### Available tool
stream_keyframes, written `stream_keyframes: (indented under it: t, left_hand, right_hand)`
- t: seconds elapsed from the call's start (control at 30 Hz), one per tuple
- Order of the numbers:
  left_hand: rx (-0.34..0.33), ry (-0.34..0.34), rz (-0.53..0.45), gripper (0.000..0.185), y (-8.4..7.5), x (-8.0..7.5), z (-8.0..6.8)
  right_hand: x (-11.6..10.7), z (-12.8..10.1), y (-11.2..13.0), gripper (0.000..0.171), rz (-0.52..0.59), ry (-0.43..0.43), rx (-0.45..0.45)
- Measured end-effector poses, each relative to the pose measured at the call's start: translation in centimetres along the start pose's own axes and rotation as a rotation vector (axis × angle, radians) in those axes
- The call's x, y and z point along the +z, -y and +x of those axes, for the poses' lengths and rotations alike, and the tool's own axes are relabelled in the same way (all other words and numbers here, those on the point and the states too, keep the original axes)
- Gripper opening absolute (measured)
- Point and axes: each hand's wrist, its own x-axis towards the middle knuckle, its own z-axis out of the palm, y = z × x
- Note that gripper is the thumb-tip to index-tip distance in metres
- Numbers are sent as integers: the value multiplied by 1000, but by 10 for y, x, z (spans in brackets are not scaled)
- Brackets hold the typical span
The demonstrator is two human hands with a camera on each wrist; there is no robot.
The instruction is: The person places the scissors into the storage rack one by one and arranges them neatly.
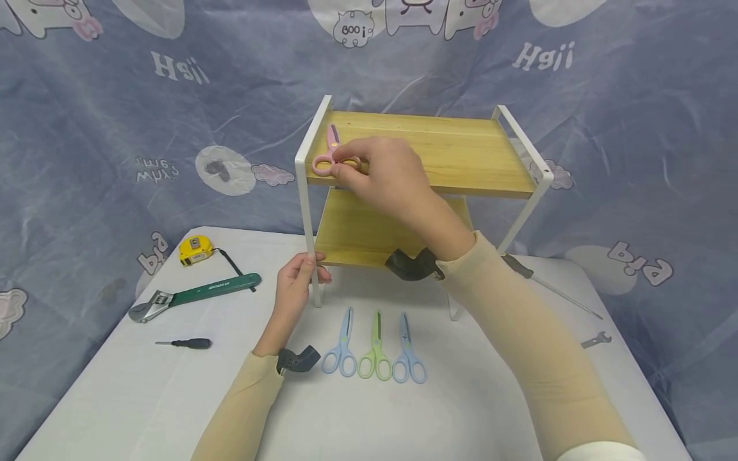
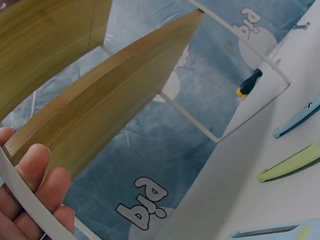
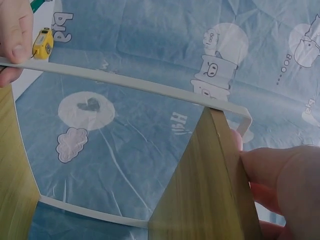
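From the head view, I had my right hand up at the top board of the shelf, its fingers pinching the handles of the pink scissors, which lay on the board's front left corner with the blades pointing away from me. My left hand sat well below those fingers, wrapped round the shelf's white front leg to steady it. Just right of the left hand, on the table, lay the blue scissors, the green scissors and a second blue pair. Off to its left were a tape measure, a wrench and a small screwdriver.

From the left wrist, my fingers curled round the white leg, the lower board just above them.

From the right wrist, my fingers were closed against the board's edge; the pink pair itself was hidden there.

I judged the step as setting the pink pair down on top. The next move called for loosening the pinch and drawing the hand clear without dragging the scissors off the edge.
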Motion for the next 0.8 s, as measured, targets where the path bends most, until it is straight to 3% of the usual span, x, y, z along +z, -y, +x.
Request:
stream_keyframes:
  t: [0.27, 0.8]
  left_hand:
    - [0, -2, 1, 34, 1, 0, 0]
    - [7, 0, -15, 34, 1, 0, 0]
  right_hand:
    - [3, 1, 2, 25, -80, 11, 24]
    - [1, 0, 2, 28, -110, 72, 13]
